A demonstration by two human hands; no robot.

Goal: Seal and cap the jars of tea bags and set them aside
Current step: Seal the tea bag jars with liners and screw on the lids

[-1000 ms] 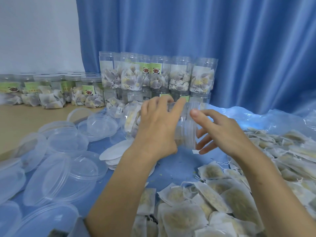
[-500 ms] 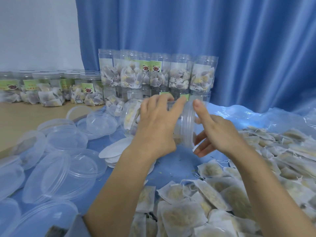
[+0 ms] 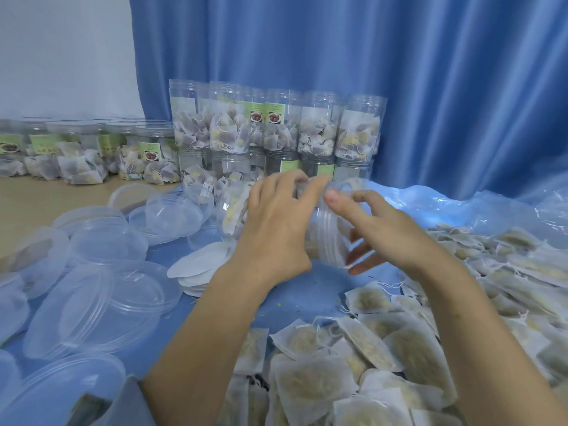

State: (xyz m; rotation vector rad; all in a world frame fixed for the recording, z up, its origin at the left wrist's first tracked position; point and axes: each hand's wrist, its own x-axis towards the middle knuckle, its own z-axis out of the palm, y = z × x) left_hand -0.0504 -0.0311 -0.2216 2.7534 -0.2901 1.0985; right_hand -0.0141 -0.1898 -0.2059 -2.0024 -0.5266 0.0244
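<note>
The jar (image 3: 276,222) is lying on its side, held up just above the blue-covered tabletop (image 3: 307,290), long axis running left to right, closed base to the left and threaded mouth (image 3: 329,238) facing right. The left hand (image 3: 276,229) is gripping the jar body from the near side, fingers (image 3: 310,187) curling over the top. The right hand (image 3: 387,235) is sitting right at the mouth, fingers spread apart and half-curled around the rim; whether they are pressing a seal onto the opening I cannot tell, because the clear plastic blurs it.

So the mouth is pointing straight into the right palm, and that hand is the nearer one for anything going onto the opening. The white seal discs (image 3: 199,265) are lying to the near left of the jar, and the clear lids (image 3: 104,290) are heaped further left, both on the left hand's side. My read: fetching a lid is going to mean a cross-reach or a swap of grip.

Capped jars (image 3: 147,155) are lining the far left, open filled jars (image 3: 276,127) are stacked against the curtain (image 3: 399,72), and loose tea bags (image 3: 384,348) are piled near right.
</note>
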